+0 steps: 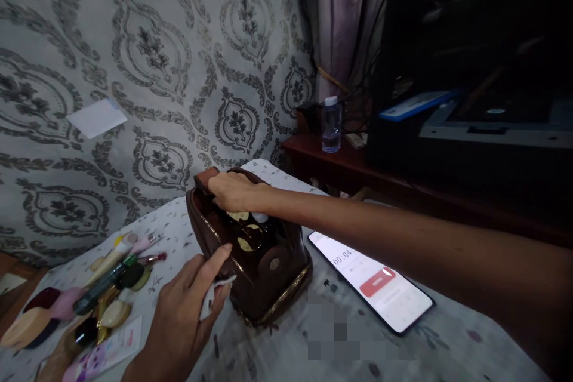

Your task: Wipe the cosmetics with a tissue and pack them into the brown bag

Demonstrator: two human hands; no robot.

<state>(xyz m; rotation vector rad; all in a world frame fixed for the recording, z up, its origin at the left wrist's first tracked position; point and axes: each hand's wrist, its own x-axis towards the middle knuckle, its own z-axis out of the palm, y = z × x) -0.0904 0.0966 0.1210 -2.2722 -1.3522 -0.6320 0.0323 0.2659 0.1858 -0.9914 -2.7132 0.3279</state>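
Note:
A dark brown leather bag point(264, 286) stands with its zipped top open, and round gold-toned items point(248, 237) show inside. At its far end, my right hand point(237, 191) reaches into the opening beside the brown strap point(207, 178). Its fingers are curled down, and whatever they grip is hidden. By the near side of the bag is my left hand point(185, 304), closed on a crumpled white tissue point(210, 298). The left index finger points along the zip edge.
Left lies a pile of cosmetics, including a green tube point(101, 283) and a beige sponge point(29, 328). A lit phone point(380, 286) rests right of the bag. A water bottle point(331, 125) stands on the red-brown table point(308, 146) behind. Patterned wall at the back.

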